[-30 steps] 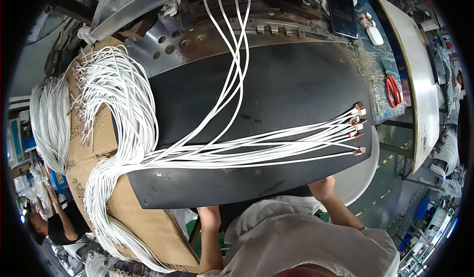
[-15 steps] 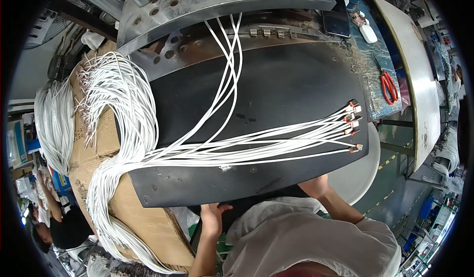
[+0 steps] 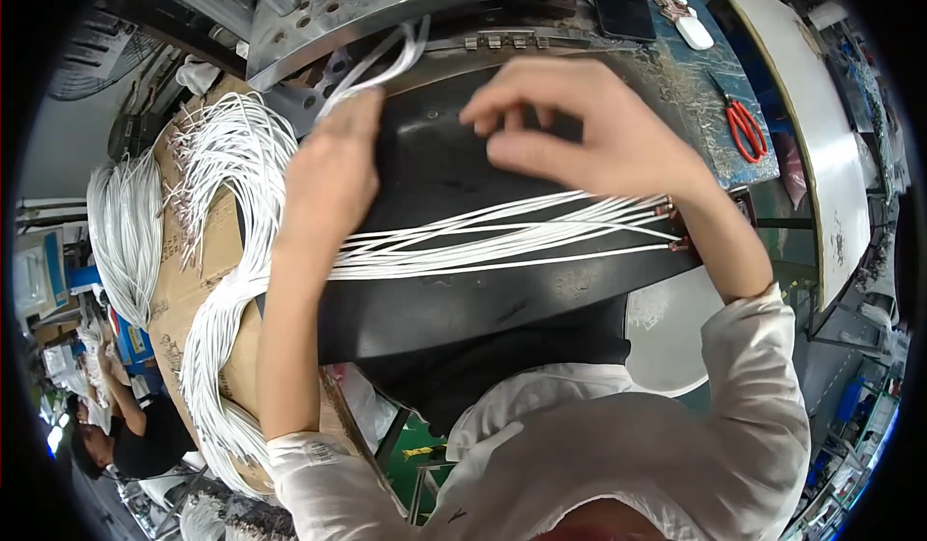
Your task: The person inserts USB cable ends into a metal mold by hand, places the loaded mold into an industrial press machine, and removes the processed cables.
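My left hand (image 3: 336, 163) is closed round a few white cables (image 3: 391, 58), whose blurred upper ends stick out past my fingers toward the metal press. Over the black board (image 3: 425, 319) my right hand (image 3: 570, 121) hovers with fingers curved and apart, nothing in them. Below both hands a bundle of white cables (image 3: 463, 251) runs across the board. Its connector ends (image 3: 676, 227) lie at the board's right edge, partly behind my right forearm. On the left the bundle bends over brown cardboard (image 3: 217, 237).
The steel press plate (image 3: 415, 10) with bolt holes spans the far side, small metal clips (image 3: 507, 41) beneath it. Red-handled pliers (image 3: 745, 131), a white mouse-like object (image 3: 693, 32) and a black phone-like slab (image 3: 621, 0) lie far right. Another person (image 3: 135, 435) sits at lower left.
Both hands have risen from the board's near edge. My left hand has taken hold of the cables that reached under the press and drawn them left; my right hand has come over the board.
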Available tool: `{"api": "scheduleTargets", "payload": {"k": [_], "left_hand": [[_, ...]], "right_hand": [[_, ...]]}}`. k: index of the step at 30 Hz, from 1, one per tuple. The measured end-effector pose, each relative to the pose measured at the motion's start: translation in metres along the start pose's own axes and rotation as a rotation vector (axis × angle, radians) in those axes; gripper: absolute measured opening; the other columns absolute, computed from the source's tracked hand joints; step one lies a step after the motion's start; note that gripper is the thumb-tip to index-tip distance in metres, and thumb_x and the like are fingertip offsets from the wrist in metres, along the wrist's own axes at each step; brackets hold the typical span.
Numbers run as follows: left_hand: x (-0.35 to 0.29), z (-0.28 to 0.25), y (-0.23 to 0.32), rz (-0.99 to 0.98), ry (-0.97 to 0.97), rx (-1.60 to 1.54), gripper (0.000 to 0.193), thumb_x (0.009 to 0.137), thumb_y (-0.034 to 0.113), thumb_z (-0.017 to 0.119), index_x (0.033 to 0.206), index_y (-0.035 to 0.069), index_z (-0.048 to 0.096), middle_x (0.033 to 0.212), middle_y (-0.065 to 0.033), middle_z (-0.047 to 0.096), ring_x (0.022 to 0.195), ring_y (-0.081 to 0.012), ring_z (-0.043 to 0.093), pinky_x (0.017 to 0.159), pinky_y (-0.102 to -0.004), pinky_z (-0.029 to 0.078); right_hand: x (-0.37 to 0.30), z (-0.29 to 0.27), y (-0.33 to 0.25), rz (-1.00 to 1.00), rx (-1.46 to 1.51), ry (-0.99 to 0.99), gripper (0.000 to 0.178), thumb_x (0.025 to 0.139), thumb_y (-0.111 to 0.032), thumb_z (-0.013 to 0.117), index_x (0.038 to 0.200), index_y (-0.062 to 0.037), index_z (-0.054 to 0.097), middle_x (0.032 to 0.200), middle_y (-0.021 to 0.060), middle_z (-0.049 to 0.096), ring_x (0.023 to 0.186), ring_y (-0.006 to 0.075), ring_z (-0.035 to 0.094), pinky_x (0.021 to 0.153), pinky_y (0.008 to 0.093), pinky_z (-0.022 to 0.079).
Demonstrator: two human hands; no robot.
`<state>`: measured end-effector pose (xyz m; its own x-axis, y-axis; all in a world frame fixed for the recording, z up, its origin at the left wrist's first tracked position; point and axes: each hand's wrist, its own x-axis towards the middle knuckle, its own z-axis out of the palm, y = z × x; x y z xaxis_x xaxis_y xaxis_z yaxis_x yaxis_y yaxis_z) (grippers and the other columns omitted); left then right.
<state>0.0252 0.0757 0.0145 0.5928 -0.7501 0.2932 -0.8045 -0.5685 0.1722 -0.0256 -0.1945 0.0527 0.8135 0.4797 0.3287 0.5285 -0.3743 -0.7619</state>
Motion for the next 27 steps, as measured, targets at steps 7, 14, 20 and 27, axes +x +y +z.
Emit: {"api": "scheduleTargets", "payload": {"k": [7,14,20,27], "left_hand": [[-0.017,-0.034,0.069,-0.155,-0.206,-0.323,0.023,0.085,0.005,0.071,0.105,-0.002,0.063,0.098,-0.0171,0.06,0.095,-0.0363,0.061,0.086,-0.0418,0.05],[-0.03,-0.047,0.057,-0.107,-0.137,-0.295,0.016,0.089,0.006,0.07,0.102,-0.002,0.065,0.086,-0.0124,0.064,0.077,-0.0292,0.064,0.072,-0.0351,0.052],[-0.037,-0.041,0.042,-0.512,0.238,-0.599,0.01,0.093,0.004,0.067,0.1,-0.003,0.066,0.084,-0.011,0.064,0.07,-0.0155,0.061,0.063,-0.0287,0.048],[-0.001,-0.042,0.038,-0.274,-0.039,-0.292,0.01,0.096,0.007,0.066,0.1,-0.002,0.067,0.077,-0.0038,0.064,0.065,-0.0066,0.056,0.057,-0.0233,0.042]], "right_hand": [[-0.015,-0.015,0.074,0.274,0.15,0.081,0.024,0.1,-0.016,0.064,0.119,-0.0015,0.067,0.102,0.0026,0.071,0.092,0.0097,0.064,0.084,0.0275,0.052],[-0.014,-0.011,0.036,0.208,0.312,-0.146,0.026,0.1,-0.019,0.065,0.118,-0.0001,0.065,0.098,0.0033,0.07,0.089,0.0108,0.064,0.081,0.0283,0.052],[-0.03,-0.043,0.003,0.342,0.139,-0.367,0.023,0.1,-0.019,0.063,0.113,-0.0002,0.064,0.087,0.0022,0.066,0.074,0.0063,0.06,0.067,0.0234,0.05],[-0.08,-0.089,0.005,0.696,0.052,-0.116,0.03,0.101,-0.024,0.061,0.115,0.0015,0.065,0.081,0.0036,0.063,0.058,0.0065,0.055,0.053,0.0209,0.046]]}}
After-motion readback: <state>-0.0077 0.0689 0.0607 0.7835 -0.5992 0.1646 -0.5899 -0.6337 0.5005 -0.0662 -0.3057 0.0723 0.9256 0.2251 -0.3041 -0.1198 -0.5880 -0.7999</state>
